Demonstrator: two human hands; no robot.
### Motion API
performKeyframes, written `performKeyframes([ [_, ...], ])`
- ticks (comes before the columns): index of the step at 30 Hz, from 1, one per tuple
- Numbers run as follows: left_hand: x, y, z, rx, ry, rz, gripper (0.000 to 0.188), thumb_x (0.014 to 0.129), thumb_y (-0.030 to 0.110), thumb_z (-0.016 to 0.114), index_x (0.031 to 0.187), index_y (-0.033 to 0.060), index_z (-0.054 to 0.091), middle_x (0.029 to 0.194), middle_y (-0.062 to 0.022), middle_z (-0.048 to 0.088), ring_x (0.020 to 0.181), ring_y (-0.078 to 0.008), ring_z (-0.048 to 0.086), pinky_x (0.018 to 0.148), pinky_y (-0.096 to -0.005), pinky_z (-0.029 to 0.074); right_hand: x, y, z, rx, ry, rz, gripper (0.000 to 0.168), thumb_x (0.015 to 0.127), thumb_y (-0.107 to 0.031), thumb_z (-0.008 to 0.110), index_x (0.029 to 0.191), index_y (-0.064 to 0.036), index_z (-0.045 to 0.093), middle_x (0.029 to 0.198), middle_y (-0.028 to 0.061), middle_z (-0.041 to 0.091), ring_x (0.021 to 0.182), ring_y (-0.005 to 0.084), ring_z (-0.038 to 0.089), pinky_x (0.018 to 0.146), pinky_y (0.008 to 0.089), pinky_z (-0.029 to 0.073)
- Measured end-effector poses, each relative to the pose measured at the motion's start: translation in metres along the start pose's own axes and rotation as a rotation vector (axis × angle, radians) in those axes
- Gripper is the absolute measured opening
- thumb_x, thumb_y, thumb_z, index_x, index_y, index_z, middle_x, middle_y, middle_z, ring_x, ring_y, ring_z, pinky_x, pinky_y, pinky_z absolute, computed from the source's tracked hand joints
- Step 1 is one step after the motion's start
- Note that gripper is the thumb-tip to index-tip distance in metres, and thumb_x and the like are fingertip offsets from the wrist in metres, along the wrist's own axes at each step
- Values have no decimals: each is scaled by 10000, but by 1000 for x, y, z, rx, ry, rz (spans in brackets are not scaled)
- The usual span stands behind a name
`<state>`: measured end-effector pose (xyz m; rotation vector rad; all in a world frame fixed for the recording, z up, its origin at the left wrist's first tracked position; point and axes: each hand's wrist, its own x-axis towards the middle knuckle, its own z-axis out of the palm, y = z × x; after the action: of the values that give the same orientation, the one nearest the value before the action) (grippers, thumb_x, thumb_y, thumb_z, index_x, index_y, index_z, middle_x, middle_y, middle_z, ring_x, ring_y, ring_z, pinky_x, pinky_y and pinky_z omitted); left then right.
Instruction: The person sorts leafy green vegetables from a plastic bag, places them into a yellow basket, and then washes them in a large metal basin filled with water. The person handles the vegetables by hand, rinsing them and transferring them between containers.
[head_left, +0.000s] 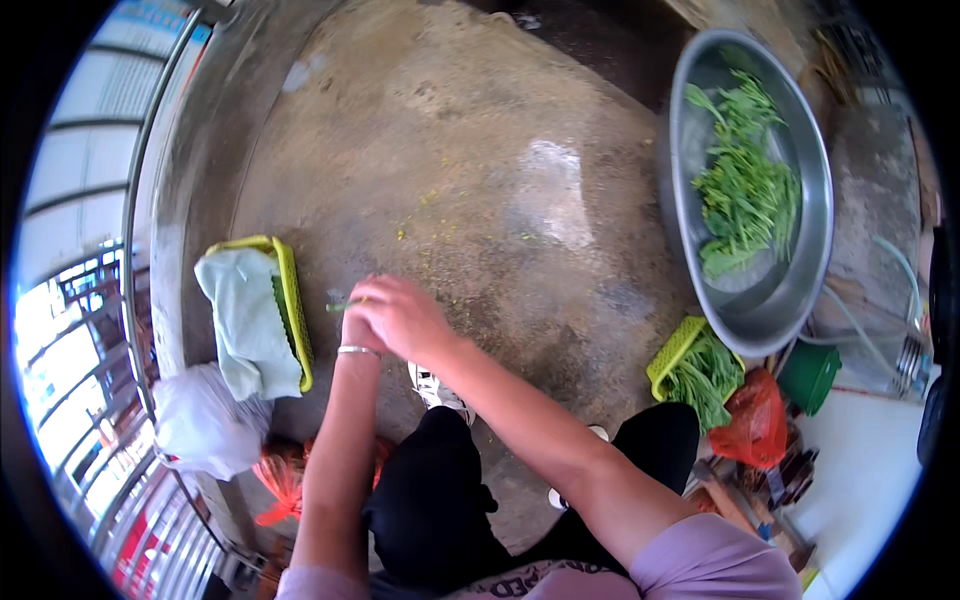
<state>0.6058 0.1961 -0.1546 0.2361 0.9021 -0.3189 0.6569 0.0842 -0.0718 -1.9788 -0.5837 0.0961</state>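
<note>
Both hands meet in front of my left knee, above the concrete floor. My right hand (411, 316) lies over my left one, its fingers curled at a thin green stem (341, 306). The stem pokes out to the left, with a touch of yellow close to the fingers. Below it is my left hand (360, 328), with a light bangle (359, 350) at its wrist; its fingers are partly hidden. Just left of the hands stands a yellow-green plastic basket (294, 315), largely covered by a pale green cloth (247, 322). Some green shows under the cloth's edge.
At right, a large metal basin (814, 247) holds leafy greens (739, 180). Beside it sit another yellow-green basket (667, 356) of leaves, a red plastic bag (754, 427) and a green bucket (814, 379). A white plastic bag (206, 420) lies by the metal railing (135, 165). Yellow bits dot the floor (450, 172).
</note>
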Motion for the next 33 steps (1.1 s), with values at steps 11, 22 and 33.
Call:
performKeyframes([
  [11, -156, 14, 195, 1, 42, -157, 178, 819, 247, 513, 841, 79, 570, 856, -91, 603, 758, -233, 566, 652, -333, 471, 59, -150, -216, 530, 267, 489, 120, 797, -37, 590, 906, -40, 640, 889, 58, 632, 841, 117, 589, 723, 250, 466],
  [22, -304, 125, 356, -15, 221, 5, 198, 798, 269, 530, 766, 74, 551, 779, -83, 580, 689, -233, 548, 592, -333, 473, -33, -225, -416, 286, 158, 1016, 79, 690, 38, 533, 698, -31, 494, 965, 84, 630, 742, 95, 521, 602, 239, 429],
  [33, -111, 165, 640, 145, 62, -50, 173, 793, 226, 517, 802, 62, 571, 788, -87, 598, 696, -240, 556, 606, -341, 479, -70, -244, -446, 224, 580, 1716, 94, 721, -110, 636, 787, -51, 666, 563, -6, 544, 491, 88, 495, 449, 262, 401],
])
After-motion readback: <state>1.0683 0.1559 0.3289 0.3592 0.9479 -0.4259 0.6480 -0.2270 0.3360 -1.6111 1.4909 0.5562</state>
